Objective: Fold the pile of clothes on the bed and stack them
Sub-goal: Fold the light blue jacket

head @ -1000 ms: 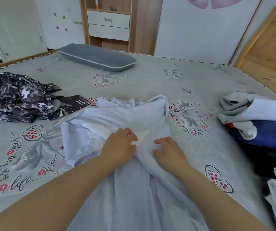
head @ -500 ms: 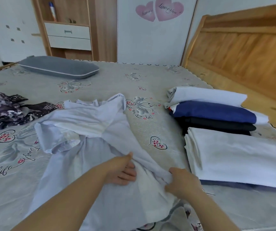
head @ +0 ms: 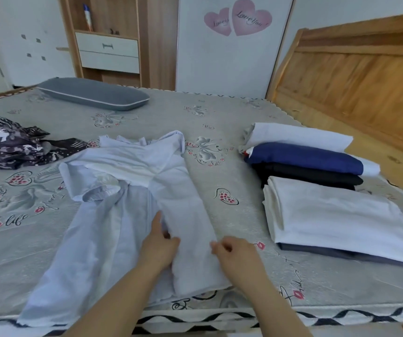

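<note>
- A pale blue garment lies spread on the bed in the lower middle of the frame, its long axis running from the bottom edge up toward the centre, collar end pointing away to the upper middle.
- Its right side is folded inward as a long narrow panel.
- The left hand rests on the fold, fingers tucked at the panel's edge.
- The right hand pinches the panel's right edge with curled fingers.
- A folded stack of white, navy and black clothes sits at right, a folded white piece in front.
- A dark patterned garment lies crumpled at left.
- A grey pillow lies at upper left.
</note>
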